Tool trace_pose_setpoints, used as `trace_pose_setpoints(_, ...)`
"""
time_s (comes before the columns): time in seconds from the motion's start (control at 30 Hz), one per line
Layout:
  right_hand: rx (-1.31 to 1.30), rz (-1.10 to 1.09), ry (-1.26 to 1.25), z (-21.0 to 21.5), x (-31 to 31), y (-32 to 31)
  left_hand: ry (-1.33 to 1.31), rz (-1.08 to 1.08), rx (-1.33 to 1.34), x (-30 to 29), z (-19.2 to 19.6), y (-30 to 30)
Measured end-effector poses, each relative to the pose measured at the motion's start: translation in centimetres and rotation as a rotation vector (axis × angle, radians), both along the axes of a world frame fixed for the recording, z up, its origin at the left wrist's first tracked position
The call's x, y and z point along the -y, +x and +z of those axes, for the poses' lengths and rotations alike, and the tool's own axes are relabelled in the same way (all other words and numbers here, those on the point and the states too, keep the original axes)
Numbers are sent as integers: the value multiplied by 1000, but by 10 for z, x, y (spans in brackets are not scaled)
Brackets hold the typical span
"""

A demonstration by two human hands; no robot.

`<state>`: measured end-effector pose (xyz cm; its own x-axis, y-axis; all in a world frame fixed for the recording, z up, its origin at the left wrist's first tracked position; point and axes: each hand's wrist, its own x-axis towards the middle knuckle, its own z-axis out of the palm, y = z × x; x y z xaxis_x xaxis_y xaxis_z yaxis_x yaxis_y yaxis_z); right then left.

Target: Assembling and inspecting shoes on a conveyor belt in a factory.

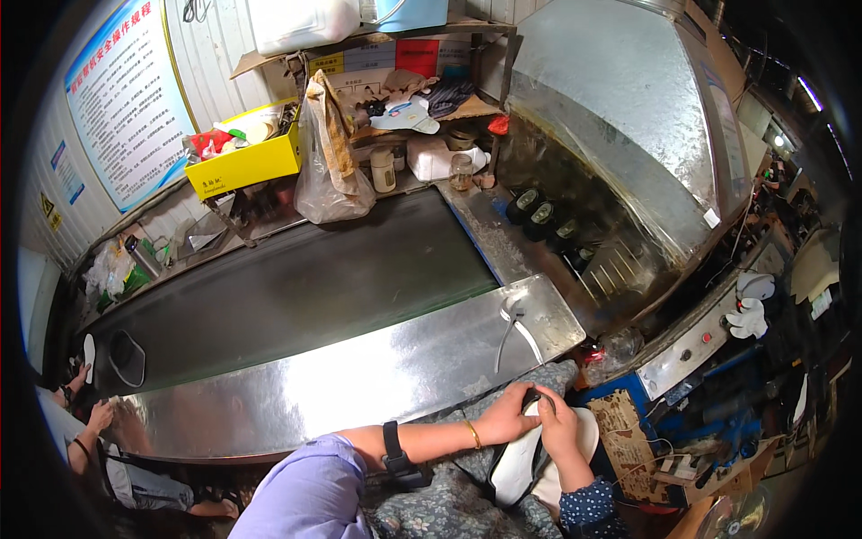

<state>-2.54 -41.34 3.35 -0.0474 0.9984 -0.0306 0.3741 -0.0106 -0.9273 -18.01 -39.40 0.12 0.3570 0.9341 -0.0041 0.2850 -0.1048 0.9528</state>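
Observation:
On my lap, over a grey floral apron (pixel 431 503), I hold a white shoe (pixel 514 476) with a black edge. My left hand (pixel 510 415), with a gold bracelet at the wrist, closes on its upper end. My right hand (pixel 560 429) grips the same end from the right, its thumb close to the left fingers. A second pale, rounded piece (pixel 588 435) shows behind my right hand; whether it belongs to the same shoe I cannot tell. The fingers partly hide the gripped end.
A shiny metal ledge (pixel 359 377) and a dark conveyor belt (pixel 341 278) lie ahead, with white straps (pixel 523 334) on the ledge. A metal hood (pixel 611 90) stands at right. A yellow box (pixel 247 162) sits beyond the belt. Another person's hand (pixel 101 415) is at far left.

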Motion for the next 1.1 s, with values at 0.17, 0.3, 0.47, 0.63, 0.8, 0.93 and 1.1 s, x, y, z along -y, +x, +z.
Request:
trace_pose_setpoints(0.17, -16, -172, 63, -41, 31, 8, -51, -81, -6, -16, -13, 7)
trace_pose_setpoints(0.3, 9, -262, -217, -25, 83, 14, 104, -241, 89, -51, -42, -2)
trace_pose_setpoints(0.47, -618, -462, -378, -52, 69, 29, -668, -189, 557, -46, 3, -14)
trace_pose_setpoints(0.63, 132, -247, -374, -75, 62, 6, -503, -189, 484, -33, -11, -2)
trace_pose_setpoints(0.8, 884, 72, 126, -32, 45, 5, -501, -172, 354, -34, -10, 3)
trace_pose_setpoints(0.93, 1002, 79, 136, -15, 38, 6, -556, -154, 349, -38, -9, 10)
trace_pose_setpoints(1.1, -188, 83, -113, -70, 97, 17, -491, -174, 311, -46, -9, 5)
